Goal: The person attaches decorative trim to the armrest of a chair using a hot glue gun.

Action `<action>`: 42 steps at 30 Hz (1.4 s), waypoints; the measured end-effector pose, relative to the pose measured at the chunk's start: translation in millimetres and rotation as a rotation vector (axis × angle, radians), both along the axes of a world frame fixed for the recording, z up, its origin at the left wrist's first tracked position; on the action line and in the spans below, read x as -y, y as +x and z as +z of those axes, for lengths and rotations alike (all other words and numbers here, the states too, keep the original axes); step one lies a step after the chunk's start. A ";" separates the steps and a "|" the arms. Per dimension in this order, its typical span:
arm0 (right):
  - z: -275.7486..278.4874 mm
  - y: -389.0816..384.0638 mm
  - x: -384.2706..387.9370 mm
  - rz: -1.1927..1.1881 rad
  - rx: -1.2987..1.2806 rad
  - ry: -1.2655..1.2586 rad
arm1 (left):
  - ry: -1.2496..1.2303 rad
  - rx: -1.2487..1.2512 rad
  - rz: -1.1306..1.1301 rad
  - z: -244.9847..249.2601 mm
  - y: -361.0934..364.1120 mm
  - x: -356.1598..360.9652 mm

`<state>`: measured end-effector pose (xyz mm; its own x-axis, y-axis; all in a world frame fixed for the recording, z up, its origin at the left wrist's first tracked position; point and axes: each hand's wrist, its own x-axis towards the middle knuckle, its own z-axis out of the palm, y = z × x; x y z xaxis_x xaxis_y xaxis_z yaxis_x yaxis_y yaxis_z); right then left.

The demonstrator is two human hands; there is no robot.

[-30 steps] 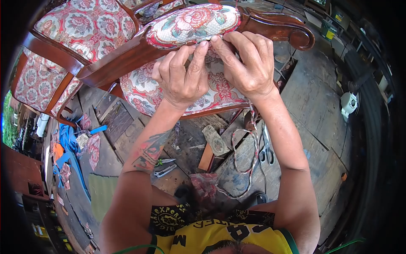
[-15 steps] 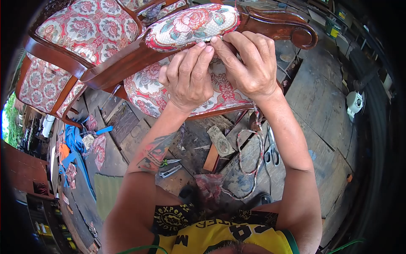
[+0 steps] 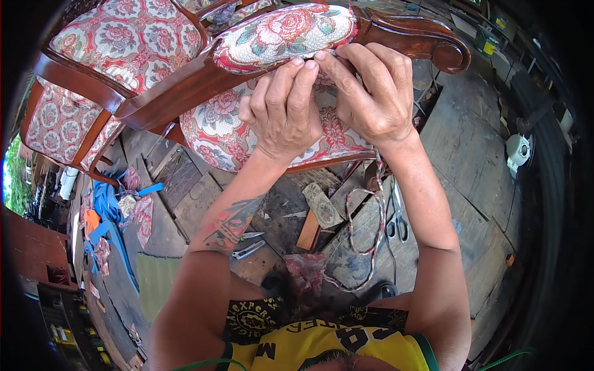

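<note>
Head-worn view, facing forward and steeply down.
Wide-angle and dark-rimmed, it has the wearer's yellow shirt [image 3: 303, 341] nearest at six o'clock, the padded armrest [image 3: 281, 37] farther out at twelve.

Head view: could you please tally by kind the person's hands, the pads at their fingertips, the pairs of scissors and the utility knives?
Hands (left hand, right hand): 2
Oval floral pad: 1
Scissors: 1 pair
Utility knife: 1
Total: 5
</note>
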<state>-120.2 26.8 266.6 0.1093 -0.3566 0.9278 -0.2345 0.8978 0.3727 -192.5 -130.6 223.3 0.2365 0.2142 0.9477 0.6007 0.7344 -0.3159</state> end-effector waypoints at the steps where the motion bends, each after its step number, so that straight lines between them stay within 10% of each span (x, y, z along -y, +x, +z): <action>1: 0.2 -0.6 -0.3 0.016 -0.003 -0.005 | 0.000 0.000 0.001 -0.2 -0.1 -0.3; 29: 6.9 -3.0 0.9 -0.069 -0.151 -0.035 | 0.082 -0.018 0.027 0.1 0.2 -9.7; 42: 24.8 33.2 18.6 0.353 0.376 -0.539 | 0.085 0.028 -0.023 -2.9 -1.5 -10.4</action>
<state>-87.0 8.2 291.4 -0.2264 0.1558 0.9615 -0.5676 0.7811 -0.2602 -194.0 -120.1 220.3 0.2133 0.1274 0.9686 0.6252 0.7441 -0.2355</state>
